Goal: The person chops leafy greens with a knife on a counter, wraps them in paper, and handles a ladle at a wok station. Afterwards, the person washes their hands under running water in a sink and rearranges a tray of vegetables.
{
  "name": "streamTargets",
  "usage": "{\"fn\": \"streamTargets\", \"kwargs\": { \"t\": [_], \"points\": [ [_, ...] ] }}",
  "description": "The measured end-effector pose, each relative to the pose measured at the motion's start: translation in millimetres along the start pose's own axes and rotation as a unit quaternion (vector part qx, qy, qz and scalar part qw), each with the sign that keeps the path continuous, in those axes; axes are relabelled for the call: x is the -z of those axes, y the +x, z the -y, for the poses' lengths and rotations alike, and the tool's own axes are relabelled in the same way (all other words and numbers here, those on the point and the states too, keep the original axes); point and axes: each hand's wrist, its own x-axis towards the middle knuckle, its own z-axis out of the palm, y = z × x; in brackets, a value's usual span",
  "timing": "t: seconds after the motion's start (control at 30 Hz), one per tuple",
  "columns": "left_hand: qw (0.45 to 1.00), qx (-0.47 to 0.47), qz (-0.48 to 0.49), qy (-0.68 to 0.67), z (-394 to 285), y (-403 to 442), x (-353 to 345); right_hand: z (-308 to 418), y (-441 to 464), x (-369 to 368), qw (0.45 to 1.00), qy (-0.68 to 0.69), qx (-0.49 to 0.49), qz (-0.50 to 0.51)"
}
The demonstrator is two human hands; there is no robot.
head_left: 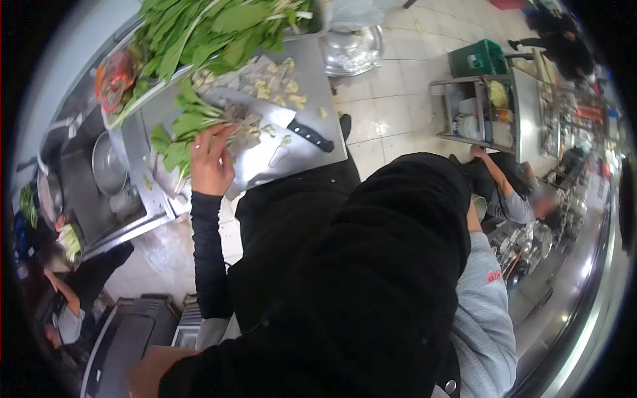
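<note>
My left hand (211, 162) has its fingers curled over the stem ends of a small bunch of leafy greens (189, 123) on the metal worktop. A ring shows on one finger. Close by, a knife with a black handle (310, 134) lies unheld on the metal surface, its blade over pale chopped pieces (292, 93). My right forearm, in a black sleeve, crosses close in front of the camera. Only a blurred part of my right hand (151, 371) shows at the bottom left; its fingers are hidden.
A large pile of greens (212, 33) fills a container behind the worktop (255, 169). To the left are a red bag (118, 76) and a sink (79, 192). Other people (507, 182) are at the right, the upper right and the lower left. A green crate (481, 60) stands on a shelf.
</note>
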Motion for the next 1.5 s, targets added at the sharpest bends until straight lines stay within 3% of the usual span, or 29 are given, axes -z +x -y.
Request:
{"fn": "streamTargets", "kwargs": {
  "t": [0.13,0.2,0.23,0.27,0.3,0.33,0.37,0.4,0.43,0.47,0.63,0.67,0.73,0.87,0.97,1.1,1.23,1.37,1.5],
  "points": [
    [0.999,0.03,0.03,0.018,9,-12,-3,-1,-7,0,0.999,0.043,-0.015,0.027],
    [0.998,0.039,0.026,0.032,26,-22,-4,-10,-13,11,0.995,0.0,-0.07,0.069],
    [0.998,0.049,0.028,0.037,34,-26,-2,-22,-22,28,0.98,-0.077,-0.137,0.124],
    [0.997,0.058,0.022,0.038,40,-28,2,-35,-28,50,0.919,-0.168,-0.227,0.276],
    [0.997,0.067,0.016,0.037,46,-29,3,-63,-57,59,0.896,-0.265,-0.26,0.242],
    [0.997,0.067,0.01,0.038,51,-30,3,-108,-93,72,0.927,-0.227,-0.261,0.147],
    [0.997,0.065,0.006,0.039,55,-29,4,-131,-116,84,0.861,-0.245,-0.44,0.066],
    [0.998,0.059,0.0,0.039,60,-26,3,-174,-170,89,0.82,-0.406,-0.404,-0.009],
    [0.998,0.052,0.006,0.036,65,-22,0,-203,-211,88,0.773,-0.507,-0.381,-0.017],
    [0.999,0.043,0.013,0.031,68,-19,-5,-217,-234,89,0.786,-0.455,-0.419,-0.022],
    [0.99,0.051,0.114,0.063,77,-1,-35,-261,-213,70,0.803,-0.481,-0.306,-0.173],
    [0.986,0.058,0.142,0.071,76,3,-35,-271,-200,72,0.789,-0.5,-0.324,-0.151],
    [0.985,0.06,0.136,0.082,76,11,-39,-285,-172,78,0.787,-0.551,-0.255,-0.108],
    [0.971,0.048,0.196,0.129,82,16,-40,-331,-170,87,0.74,-0.627,-0.234,0.066],
    [0.961,0.008,0.223,0.162,87,23,-31,-324,-182,95,0.762,-0.599,-0.233,0.077],
    [0.954,-0.021,0.211,0.211,93,22,-24,-314,-204,98,0.743,-0.629,-0.214,0.08],
    [0.972,-0.025,0.161,0.168,103,21,-10,-316,-207,96,0.713,-0.672,-0.184,0.08],
    [0.985,0.033,0.171,0.014,131,17,-9,-317,-204,91,0.706,-0.681,-0.18,0.071],
    [0.987,-0.034,0.159,-0.006,113,23,-9,-306,-203,87,0.716,-0.667,-0.193,0.066]
  ]
}}
